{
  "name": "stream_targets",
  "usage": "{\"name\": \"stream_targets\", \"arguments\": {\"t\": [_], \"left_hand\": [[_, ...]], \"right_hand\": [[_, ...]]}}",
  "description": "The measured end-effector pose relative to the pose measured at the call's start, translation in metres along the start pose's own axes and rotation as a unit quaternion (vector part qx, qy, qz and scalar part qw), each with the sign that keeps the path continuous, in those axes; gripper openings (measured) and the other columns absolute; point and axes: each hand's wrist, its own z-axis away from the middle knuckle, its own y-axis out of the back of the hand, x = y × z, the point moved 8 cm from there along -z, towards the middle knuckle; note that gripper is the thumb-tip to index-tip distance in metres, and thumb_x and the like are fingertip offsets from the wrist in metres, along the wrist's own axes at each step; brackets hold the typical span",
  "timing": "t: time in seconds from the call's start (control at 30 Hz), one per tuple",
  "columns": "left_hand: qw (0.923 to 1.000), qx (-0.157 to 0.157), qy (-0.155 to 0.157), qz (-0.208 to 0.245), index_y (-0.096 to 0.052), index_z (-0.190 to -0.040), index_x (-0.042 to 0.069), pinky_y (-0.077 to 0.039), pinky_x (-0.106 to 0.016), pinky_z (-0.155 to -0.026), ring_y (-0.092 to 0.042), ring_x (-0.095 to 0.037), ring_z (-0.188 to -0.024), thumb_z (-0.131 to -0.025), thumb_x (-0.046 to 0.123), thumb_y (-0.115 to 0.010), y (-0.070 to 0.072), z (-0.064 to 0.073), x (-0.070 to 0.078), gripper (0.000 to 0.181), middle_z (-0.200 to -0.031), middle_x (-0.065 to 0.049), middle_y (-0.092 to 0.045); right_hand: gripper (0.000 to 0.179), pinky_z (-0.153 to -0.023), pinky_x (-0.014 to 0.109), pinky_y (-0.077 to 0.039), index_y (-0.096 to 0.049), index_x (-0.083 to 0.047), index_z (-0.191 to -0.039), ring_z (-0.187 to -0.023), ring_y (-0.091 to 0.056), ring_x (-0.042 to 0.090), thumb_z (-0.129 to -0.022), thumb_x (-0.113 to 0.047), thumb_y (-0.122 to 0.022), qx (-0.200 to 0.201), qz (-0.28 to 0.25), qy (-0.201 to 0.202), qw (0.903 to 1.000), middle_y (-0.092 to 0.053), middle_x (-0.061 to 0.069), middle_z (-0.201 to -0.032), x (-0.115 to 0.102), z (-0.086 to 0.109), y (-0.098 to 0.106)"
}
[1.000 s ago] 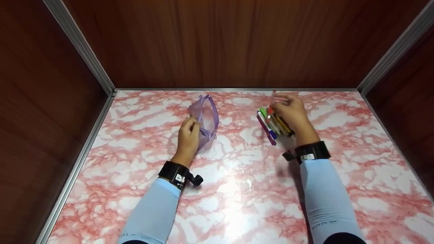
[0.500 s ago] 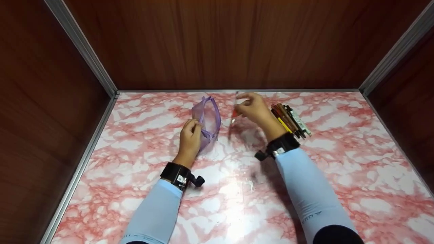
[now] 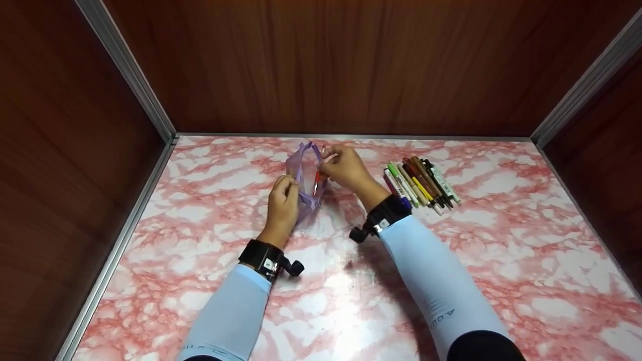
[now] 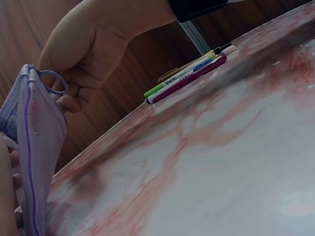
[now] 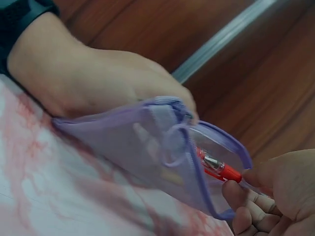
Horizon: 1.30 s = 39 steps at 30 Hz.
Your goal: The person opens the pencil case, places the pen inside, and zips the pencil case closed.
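A sheer purple zippered pouch stands with its mouth spread toward the right. My left hand pinches the pouch's near-left edge. At the pouch mouth, my right hand pinches a red pen between thumb and fingers. In the right wrist view the pen's red grip and silvery tip point into the pouch, past its zipper edge. The pouch's ring pull shows in the left wrist view. My left fingertips are partly hidden by the pouch.
Several pens and markers lie side by side on the marbled pink-and-white tabletop, to the right of my right hand. Brown wood-grain panels with metal edge strips close off the back and both sides.
My right hand has carried the red pen leftward from the row of pens to the pouch, and the pen's tip end has entered the mouth. My left hand keeps its hold in place.
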Motion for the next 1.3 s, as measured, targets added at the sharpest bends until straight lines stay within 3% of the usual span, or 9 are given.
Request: {"name": "stream_targets", "arguments": {"t": [0.03, 0.17, 0.3, 0.43, 0.53, 0.77, 0.93, 1.1, 1.3], "left_hand": [[0.9999, -0.004, 0.009, -0.012, -0.07, -0.102, -0.005, -0.053, -0.033, -0.095, -0.062, -0.026, -0.104, -0.108, 0.008, -0.057, 0.0, 0.002, 0.008, 0.02, -0.114, -0.017, -0.067], [0.9998, -0.006, 0.011, -0.015, -0.071, -0.103, -0.005, -0.053, -0.034, -0.097, -0.063, -0.026, -0.106, -0.109, 0.007, -0.058, 0.001, 0.002, 0.009, 0.018, -0.117, -0.019, -0.068], [0.9999, 0.001, 0.011, -0.009, -0.071, -0.104, -0.005, -0.053, -0.032, -0.097, -0.063, -0.024, -0.105, -0.109, 0.005, -0.058, 0.001, 0.002, 0.008, 0.017, -0.117, -0.019, -0.069], [0.9998, 0.007, 0.018, 0.001, -0.072, -0.107, -0.006, -0.054, -0.029, -0.095, -0.063, -0.023, -0.105, -0.11, 0.005, -0.058, 0.002, 0.002, 0.006, 0.018, -0.117, -0.02, -0.069], [0.9998, 0.011, 0.017, 0.004, -0.072, -0.108, -0.007, -0.054, -0.028, -0.095, -0.063, -0.023, -0.105, -0.11, 0.004, -0.058, 0.003, 0.003, 0.006, 0.017, -0.117, -0.021, -0.069], [0.9998, 0.017, 0.003, 0.009, -0.071, -0.104, -0.008, -0.052, -0.026, -0.091, -0.062, -0.022, -0.102, -0.108, 0.002, -0.057, 0.004, 0.004, 0.008, 0.017, -0.115, -0.022, -0.07], [0.9997, 0.016, 0.015, 0.009, -0.071, -0.104, -0.007, -0.05, -0.024, -0.086, -0.06, -0.019, -0.096, -0.11, 0.003, -0.057, 0.003, 0.003, 0.006, 0.018, -0.111, -0.021, -0.068], [0.9997, 0.015, 0.016, 0.012, -0.071, -0.105, -0.007, -0.051, -0.024, -0.087, -0.061, -0.019, -0.097, -0.11, 0.003, -0.057, 0.003, 0.004, 0.006, 0.018, -0.111, -0.02, -0.068], [0.9995, 0.02, 0.003, 0.025, -0.071, -0.102, -0.006, -0.049, -0.024, -0.086, -0.058, -0.018, -0.096, -0.109, 0.001, -0.058, 0.002, 0.003, 0.005, 0.017, -0.106, -0.018, -0.066]], "right_hand": [[0.021, -0.061, 0.022, -0.056, -0.074, 0.005, -0.116, -0.066, -0.072, 0.009, -0.096, -0.002, -0.077, -0.003, 0.006, 0.004, 1.0, -0.077, 0.005, -0.08, -0.001, 0.001, -0.004], [0.016, -0.06, 0.019, -0.057, -0.075, 0.003, -0.11, -0.066, -0.07, 0.006, -0.095, -0.002, -0.078, -0.016, 0.039, 0.021, 0.9989, -0.078, 0.007, -0.08, -0.006, 0.004, -0.016], [0.016, -0.068, 0.028, -0.065, -0.075, 0.004, -0.113, -0.07, -0.075, 0.008, -0.098, -0.003, -0.077, -0.038, 0.048, 0.022, 0.9979, -0.084, 0.019, -0.093, -0.009, 0.007, -0.023], [0.021, -0.08, 0.041, -0.069, -0.077, 0.007, -0.118, -0.079, -0.08, 0.017, -0.1, -0.004, -0.076, -0.043, 0.034, 0.025, 0.9982, -0.084, 0.022, -0.101, -0.01, 0.011, -0.017], [0.021, -0.078, 0.035, -0.067, -0.078, 0.008, -0.117, -0.082, -0.08, 0.024, -0.1, -0.004, -0.074, -0.029, 0.019, 0.032, 0.9989, -0.084, 0.017, -0.097, -0.008, 0.013, -0.001], [0.023, -0.073, 0.021, -0.061, -0.076, 0.011, -0.119, -0.075, -0.074, 0.006, -0.104, -0.004, -0.071, 0.009, 0.025, 0.034, 0.9991, -0.082, 0.014, -0.096, 0.01, 0.016, 0.061], [0.028, -0.08, 0.019, -0.061, -0.074, 0.009, -0.128, -0.088, -0.077, 0.011, -0.107, -0.007, -0.066, 0.063, 0.042, 0.001, 0.9971, -0.082, 0.02, -0.112, 0.035, 0.029, 0.137], [0.029, -0.081, 0.018, -0.057, -0.078, 0.001, -0.128, -0.094, -0.072, 0.011, -0.106, -0.015, -0.07, 0.146, 0.099, -0.005, 0.9843, -0.081, 0.02, -0.118, 0.068, 0.052, 0.205], [0.036, -0.082, 0.02, -0.052, -0.077, 0.002, -0.133, -0.095, -0.065, 0.009, -0.109, -0.025, -0.069, 0.175, 0.154, -0.033, 0.9719, -0.078, 0.024, -0.123, 0.102, 0.073, 0.246]]}}
